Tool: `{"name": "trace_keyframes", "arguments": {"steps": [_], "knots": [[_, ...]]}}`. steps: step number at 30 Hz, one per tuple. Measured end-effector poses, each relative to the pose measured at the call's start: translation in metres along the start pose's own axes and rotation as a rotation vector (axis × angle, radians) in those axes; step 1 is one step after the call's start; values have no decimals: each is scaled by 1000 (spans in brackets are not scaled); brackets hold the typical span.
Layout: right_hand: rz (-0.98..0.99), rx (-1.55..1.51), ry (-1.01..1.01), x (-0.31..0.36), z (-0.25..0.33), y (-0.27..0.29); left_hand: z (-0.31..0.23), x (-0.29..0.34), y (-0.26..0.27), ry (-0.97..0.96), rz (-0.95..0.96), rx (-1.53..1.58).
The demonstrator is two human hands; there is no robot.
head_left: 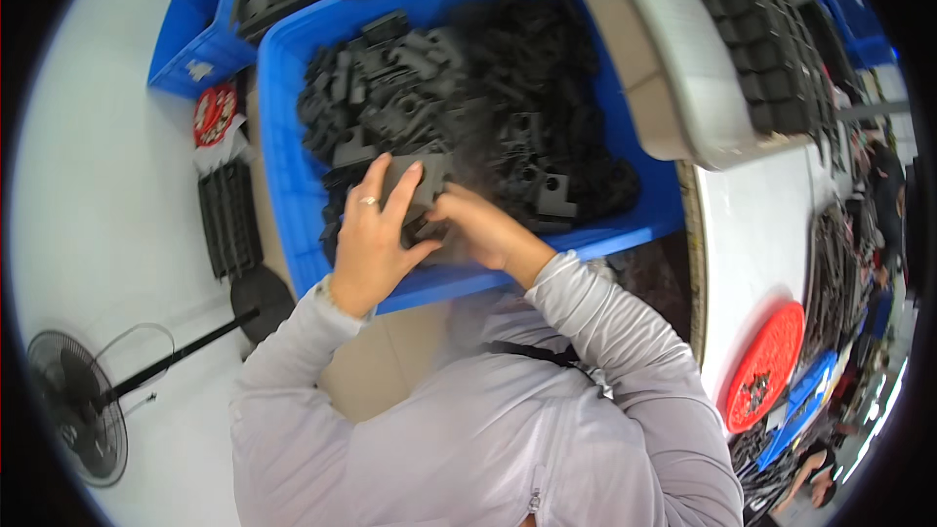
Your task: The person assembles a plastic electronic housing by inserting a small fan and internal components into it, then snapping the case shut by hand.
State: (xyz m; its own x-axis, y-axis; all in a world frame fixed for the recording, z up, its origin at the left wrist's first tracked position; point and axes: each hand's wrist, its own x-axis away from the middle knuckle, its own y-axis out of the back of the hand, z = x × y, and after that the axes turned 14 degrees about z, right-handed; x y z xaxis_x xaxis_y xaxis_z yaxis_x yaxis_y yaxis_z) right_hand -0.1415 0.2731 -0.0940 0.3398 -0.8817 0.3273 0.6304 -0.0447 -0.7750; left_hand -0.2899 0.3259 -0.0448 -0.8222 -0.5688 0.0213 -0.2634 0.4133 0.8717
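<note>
A big blue plastic bin [283,146] in front of me is heaped with several black moulded plastic parts [468,98]. My left hand [371,239], a ring on one finger, grips a flat dark grey part [422,181] at the bin's near edge. My right hand [483,229] meets it from the right and pinches the same part's lower right side. Both sleeves are light grey.
A second blue bin [195,34] with black parts stands behind on the left. A grey tray [673,68] with rows of black parts lies to the right on a white table [756,234]. A red round tray [766,366], a floor fan [78,405] and a person [815,483] at the lower right are nearby.
</note>
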Motion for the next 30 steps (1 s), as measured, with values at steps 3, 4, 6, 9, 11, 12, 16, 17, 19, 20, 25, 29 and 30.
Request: {"name": "trace_keyframes", "arguments": {"steps": [3, 4, 6, 9, 11, 12, 16, 17, 19, 20, 25, 29, 30], "knots": [[-91, 237, 200, 49, 16, -22, -37, -1, 16, -189, -102, -93], [-121, 296, 246, 72, 19, -27, -53, -2, 20, -269, -144, -115], [-190, 569, 312, 126, 41, -38, -92, -8, 25, -471, -234, -96], [-354, 808, 511, 218, 63, -50, -159, -31, 12, -737, -416, -30], [-590, 930, 578, 269, 67, -36, -206, -59, -3, -886, -313, 40], [-705, 734, 668, 288, 70, -33, -228, -77, -14, -942, -268, 93], [-999, 605, 868, 352, 85, 38, -302, -146, -88, -1083, -117, 389], [-1093, 637, 889, 362, 93, 52, -318, -163, -106, -1095, -54, 443], [-1233, 698, 765, 395, 102, 108, -345, -187, -143, -1081, 6, 483], [-1297, 774, 715, 403, 109, 124, -354, -200, -162, -1035, 38, 475], [-1676, 1335, 534, 436, 124, 181, -367, -189, -163, -811, 1, 314], [-1783, 1670, 439, 414, 132, 129, -290, -131, -118, -1280, -150, 468], [-1729, 1708, 545, 392, 132, 91, -259, -113, -102, -1280, -169, 439]]}}
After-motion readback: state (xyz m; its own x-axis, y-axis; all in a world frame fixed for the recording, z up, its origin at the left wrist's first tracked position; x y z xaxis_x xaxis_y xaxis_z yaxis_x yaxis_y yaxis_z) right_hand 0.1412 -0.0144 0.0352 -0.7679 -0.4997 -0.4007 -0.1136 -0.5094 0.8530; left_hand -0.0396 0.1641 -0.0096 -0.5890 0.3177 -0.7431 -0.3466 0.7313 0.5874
